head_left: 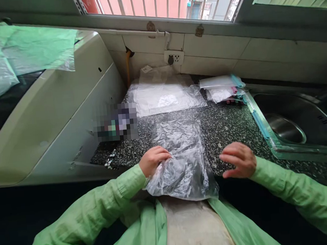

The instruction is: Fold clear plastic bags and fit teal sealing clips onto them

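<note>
A crumpled clear plastic bag [183, 162] lies on the speckled dark countertop, its lower end hanging over the front edge towards my body. My left hand [154, 161] grips the bag's left side, with the fingers curled over the film and the thumb mostly hidden. To the right of the bag, my right hand [238, 160] hovers near the counter's front edge, holding nothing. Its fingers are slightly bent and apart. Behind the bag lies a flat pile of clear plastic bags [164, 96].
A small stack of clear bags with coloured slider strips [220, 88] sits back right, beside a steel sink [287, 126]. A pale appliance [75, 118] with plastic sheets [41, 45] on it borders the left. A wall socket [174, 57] is behind. A blurred-out patch covers something at left.
</note>
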Demonstrator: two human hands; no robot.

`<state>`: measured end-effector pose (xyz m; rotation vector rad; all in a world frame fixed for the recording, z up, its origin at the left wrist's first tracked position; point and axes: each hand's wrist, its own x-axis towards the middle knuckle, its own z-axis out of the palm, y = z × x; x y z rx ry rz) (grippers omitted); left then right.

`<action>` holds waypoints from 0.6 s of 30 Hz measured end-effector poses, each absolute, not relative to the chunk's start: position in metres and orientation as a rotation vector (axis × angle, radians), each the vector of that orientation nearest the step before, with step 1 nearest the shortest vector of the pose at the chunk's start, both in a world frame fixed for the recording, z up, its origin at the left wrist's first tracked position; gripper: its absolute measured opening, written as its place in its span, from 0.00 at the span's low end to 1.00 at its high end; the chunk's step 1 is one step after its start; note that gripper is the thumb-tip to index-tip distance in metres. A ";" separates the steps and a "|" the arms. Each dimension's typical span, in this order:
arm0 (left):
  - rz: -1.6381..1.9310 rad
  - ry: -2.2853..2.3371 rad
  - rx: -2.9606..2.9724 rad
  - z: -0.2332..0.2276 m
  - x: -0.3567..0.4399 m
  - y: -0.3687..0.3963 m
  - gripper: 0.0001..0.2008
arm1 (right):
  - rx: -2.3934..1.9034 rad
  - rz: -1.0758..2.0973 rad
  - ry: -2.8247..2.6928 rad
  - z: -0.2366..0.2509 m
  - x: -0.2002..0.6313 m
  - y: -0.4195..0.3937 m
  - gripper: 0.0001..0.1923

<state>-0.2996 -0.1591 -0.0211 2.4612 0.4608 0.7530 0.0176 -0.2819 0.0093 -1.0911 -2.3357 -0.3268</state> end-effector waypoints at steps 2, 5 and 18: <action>0.718 0.484 2.411 -0.022 -0.302 -0.156 0.17 | -0.980 -0.387 -2.362 0.001 0.002 -0.297 0.16; 0.685 0.528 2.355 -0.019 -0.305 -0.156 0.17 | -0.953 -0.411 -2.282 -0.008 -0.023 -0.308 0.15; 0.604 0.967 1.901 -0.001 -0.304 -0.166 0.16 | -1.528 0.285 -1.854 0.049 -0.046 -0.215 0.11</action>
